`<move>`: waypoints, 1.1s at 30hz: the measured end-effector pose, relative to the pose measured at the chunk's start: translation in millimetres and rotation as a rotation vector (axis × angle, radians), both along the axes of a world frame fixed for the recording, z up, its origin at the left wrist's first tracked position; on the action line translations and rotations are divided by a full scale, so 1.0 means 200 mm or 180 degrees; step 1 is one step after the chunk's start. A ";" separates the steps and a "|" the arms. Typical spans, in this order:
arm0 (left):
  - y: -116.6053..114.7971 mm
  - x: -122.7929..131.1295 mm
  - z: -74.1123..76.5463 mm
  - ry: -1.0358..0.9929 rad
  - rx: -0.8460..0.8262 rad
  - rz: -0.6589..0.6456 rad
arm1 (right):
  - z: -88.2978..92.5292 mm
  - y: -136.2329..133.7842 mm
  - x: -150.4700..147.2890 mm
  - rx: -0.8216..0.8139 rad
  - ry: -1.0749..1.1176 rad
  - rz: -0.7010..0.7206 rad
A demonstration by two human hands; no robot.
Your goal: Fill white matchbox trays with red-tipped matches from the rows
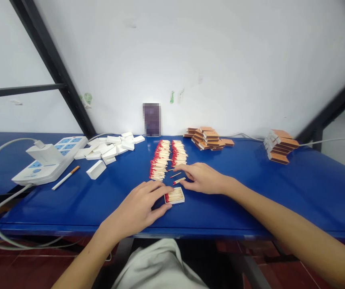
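My left hand (140, 202) rests on the table, its thumb and index finger pinching the left part of a white matchbox tray (182, 199). Red-tipped matches lie side by side in that tray, heads to the left. Just beyond it, my right hand (204, 178) has its thumb against a few matches (179, 181), which seem to sit between thumb and fingers. Its index finger reaches out to another loose match (170, 169). Two long rows of matches, a left row (160, 160) and a right row (178, 152), lie behind the hands with red heads to the left.
White tray pieces (109, 148) lie heaped at the left, near a cigarette (66, 178) and a power strip (50, 160) with a plugged-in charger. Brown matchbox sleeves (207, 138) are piled at the back, with another stack (280, 146) farther right. A blurred-out dark rectangle (152, 119) leans against the wall.
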State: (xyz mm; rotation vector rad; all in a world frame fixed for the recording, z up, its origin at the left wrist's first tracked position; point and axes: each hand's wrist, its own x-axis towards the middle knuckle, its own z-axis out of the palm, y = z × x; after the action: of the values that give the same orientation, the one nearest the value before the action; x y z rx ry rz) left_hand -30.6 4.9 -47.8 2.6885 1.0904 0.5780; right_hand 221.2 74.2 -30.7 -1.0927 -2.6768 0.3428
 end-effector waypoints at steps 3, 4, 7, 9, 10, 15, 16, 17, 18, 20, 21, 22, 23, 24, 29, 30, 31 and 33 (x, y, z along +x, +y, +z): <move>0.00 0.00 0.00 0.0010 -0.0021 0.0002 | 0.00 0.00 0.00 0.0081 -0.0141 -0.0106; 0.00 0.00 0.00 0.0006 -0.0024 0.0001 | 0.00 -0.01 0.00 0.0078 -0.0182 -0.0123; 0.00 0.00 0.01 -0.0018 -0.0016 -0.0011 | 0.01 -0.01 -0.01 0.0072 -0.0277 -0.0165; 0.00 0.00 0.01 -0.0021 -0.0008 -0.0013 | 0.02 -0.01 -0.02 0.0072 -0.0316 -0.0191; 0.00 0.00 0.01 -0.0018 -0.0004 -0.0013 | 0.02 -0.01 -0.02 0.0070 -0.0320 -0.0199; 0.00 0.01 0.02 -0.0019 0.0012 0.0000 | 0.02 0.00 -0.01 -0.0061 -0.0184 -0.0179; 0.00 0.00 0.02 -0.0027 0.0012 0.0002 | 0.02 0.00 -0.01 -0.0093 -0.0148 -0.0151; 0.00 0.00 0.02 -0.0034 0.0010 0.0003 | 0.02 0.00 -0.01 -0.0117 -0.0112 -0.0113; 0.00 0.00 0.02 -0.0037 0.0005 0.0000 | 0.02 0.01 -0.01 -0.0133 -0.0074 -0.0072; -0.01 0.00 0.02 -0.0030 -0.0014 -0.0010 | 0.01 0.01 0.00 -0.0169 0.0001 0.0015; -0.01 0.00 0.01 -0.0022 -0.0025 -0.0015 | 0.01 0.01 0.00 -0.0191 0.0033 0.0047; -0.01 0.00 0.01 -0.0014 -0.0033 -0.0018 | 0.01 0.01 0.00 -0.0215 0.0059 0.0071; -0.01 0.00 0.01 -0.0011 -0.0035 -0.0020 | 0.01 0.01 0.00 -0.0239 0.0081 0.0084; -0.01 0.00 0.01 -0.0010 -0.0036 -0.0017 | 0.01 0.02 0.01 -0.0263 0.0101 0.0089; 0.00 0.00 0.00 -0.0043 -0.0034 -0.0017 | 0.01 0.02 0.01 -0.0372 0.0170 0.0082; 0.00 0.00 0.00 -0.0051 -0.0039 -0.0021 | 0.01 0.02 0.01 -0.0393 0.0181 0.0086; 0.00 0.00 0.01 -0.0055 -0.0044 -0.0026 | 0.01 0.02 0.01 -0.0416 0.0191 0.0090; 0.00 0.00 0.01 -0.0049 -0.0056 -0.0026 | 0.01 0.02 0.01 -0.0465 0.0208 0.0091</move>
State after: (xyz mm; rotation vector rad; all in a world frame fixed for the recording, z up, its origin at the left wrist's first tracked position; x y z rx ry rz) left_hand -30.5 4.7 -46.3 2.6678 1.0752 0.5838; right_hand 223.4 78.7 -28.6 -1.0640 -2.6469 0.5772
